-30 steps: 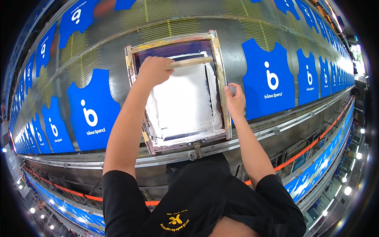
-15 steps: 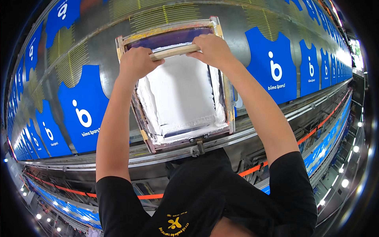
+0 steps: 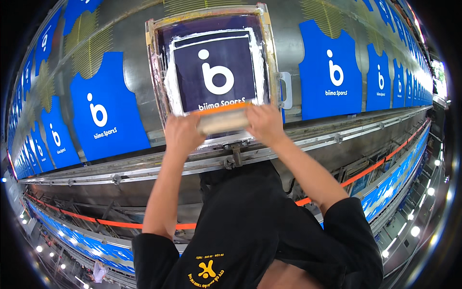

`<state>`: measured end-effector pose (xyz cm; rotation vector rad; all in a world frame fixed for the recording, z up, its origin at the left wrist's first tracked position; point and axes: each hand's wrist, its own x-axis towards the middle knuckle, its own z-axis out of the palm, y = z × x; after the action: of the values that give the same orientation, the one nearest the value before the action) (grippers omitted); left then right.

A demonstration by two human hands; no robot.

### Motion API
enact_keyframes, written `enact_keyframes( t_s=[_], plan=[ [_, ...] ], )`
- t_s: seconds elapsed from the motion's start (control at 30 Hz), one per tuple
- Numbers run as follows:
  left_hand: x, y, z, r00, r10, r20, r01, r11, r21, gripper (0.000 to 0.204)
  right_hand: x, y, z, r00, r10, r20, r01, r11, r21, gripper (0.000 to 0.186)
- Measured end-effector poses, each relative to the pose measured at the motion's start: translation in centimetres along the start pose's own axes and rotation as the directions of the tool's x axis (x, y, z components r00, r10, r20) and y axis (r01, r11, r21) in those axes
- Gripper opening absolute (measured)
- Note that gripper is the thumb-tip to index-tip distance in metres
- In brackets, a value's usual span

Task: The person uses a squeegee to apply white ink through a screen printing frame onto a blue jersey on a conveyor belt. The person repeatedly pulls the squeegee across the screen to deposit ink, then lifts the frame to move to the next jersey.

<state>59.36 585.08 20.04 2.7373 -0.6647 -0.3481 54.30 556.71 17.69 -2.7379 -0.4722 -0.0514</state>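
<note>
Squeegee (image 3: 224,120) with a wooden handle and an orange blade lay across the near edge of the printing screen frame (image 3: 156,72), and both hands grasped it. Left hand (image 3: 183,132) was closed around the left end of the squeegee, and right hand (image 3: 263,123) was closed around its right end. Behind the squeegee, the mesh of the frame showed a dark square with a white logo, and white ink (image 3: 171,86) stayed along its sides. Frame rested on a long grey table (image 3: 130,48). Blue jersey pieces (image 3: 103,113) lay on both sides of the frame. A metal rail (image 3: 144,171) ran just before the frame's near edge.
</note>
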Motion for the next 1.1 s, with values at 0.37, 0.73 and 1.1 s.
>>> enact_keyframes(
  t_s=[0.37,0.73,1.1],
  plan=[
    [6.8,-2.0,-5.4,0.986,-0.019,0.166,0.013,0.999,0.034,0.037,7.4,2.7,-3.4,0.994,-0.045,-0.103,0.049,0.998,0.029,0.033],
    [23.2,-6.6,-7.6,0.994,-0.066,0.088,0.050,0.983,0.176,0.050,22.7,10.1,-1.7,0.992,0.104,-0.073,-0.110,0.990,-0.089,0.044],
    [6.4,-1.2,-1.9,0.988,-0.099,0.118,0.093,0.994,0.056,0.034,5.8,3.3,0.2,0.992,-0.007,-0.122,0.009,1.000,0.010,0.036]
  ],
)
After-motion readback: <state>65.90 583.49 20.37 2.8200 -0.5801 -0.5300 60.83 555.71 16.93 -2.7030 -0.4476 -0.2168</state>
